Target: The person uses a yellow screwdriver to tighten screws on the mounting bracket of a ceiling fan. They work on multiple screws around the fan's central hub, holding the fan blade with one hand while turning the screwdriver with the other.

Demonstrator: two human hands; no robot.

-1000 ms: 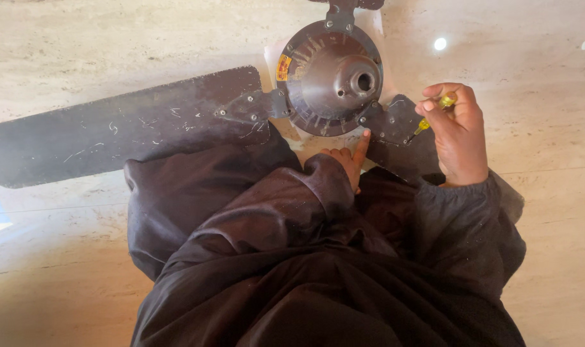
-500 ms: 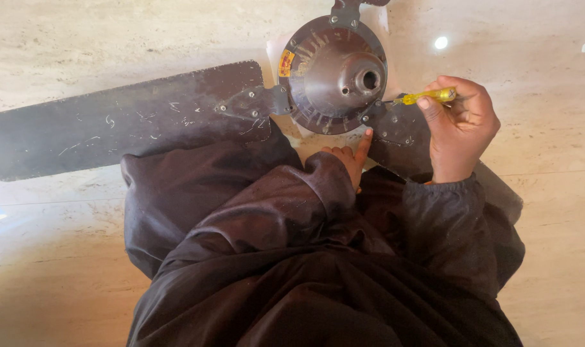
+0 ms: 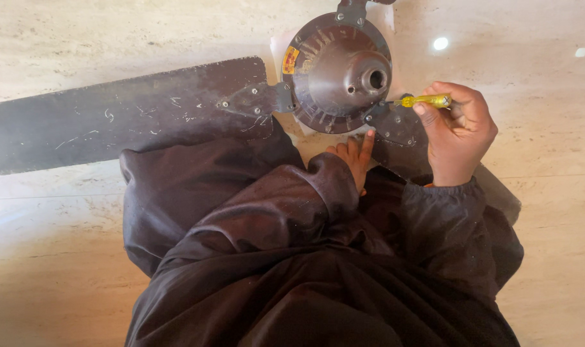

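The right hand (image 3: 458, 132) has been shifted slightly, its yellow screwdriver (image 3: 426, 101) now laid level, tip set at a blade bracket (image 3: 395, 125) beside the fan motor (image 3: 339, 71). The fingers are clamped around the handle. The left hand (image 3: 355, 154), fingers together, is pressed just below the motor. A long brown blade (image 3: 113, 115) is stretched left across the marble floor (image 3: 549, 64).

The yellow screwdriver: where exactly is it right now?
In the head view, the yellow screwdriver is right of centre near the top, held in the right hand, its tip at the blade bracket beside the fan motor.
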